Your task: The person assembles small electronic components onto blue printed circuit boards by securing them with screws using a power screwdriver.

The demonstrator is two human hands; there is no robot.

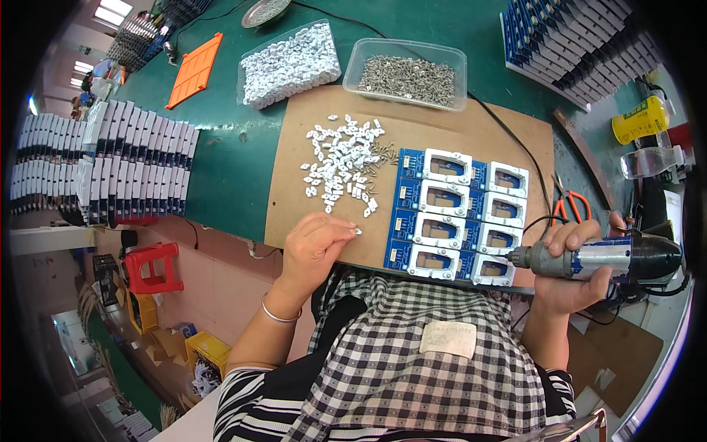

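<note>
So the mat (442, 127) sits on the worktop (228, 188), circuit boards (403, 221) on its right half with frames (425, 199) on top. Small clips (342, 158) are scattered to their left, loose screws (384, 153) in between. At the mat's back edge there's a tub (405, 103) of more screws (409, 77), bigger clip heap (291, 65) left of that. Pliers (585, 206) lie just right of the mat, stacks (140, 162) far left.

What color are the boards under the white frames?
The boards are blue, best seen in the head view.
</note>
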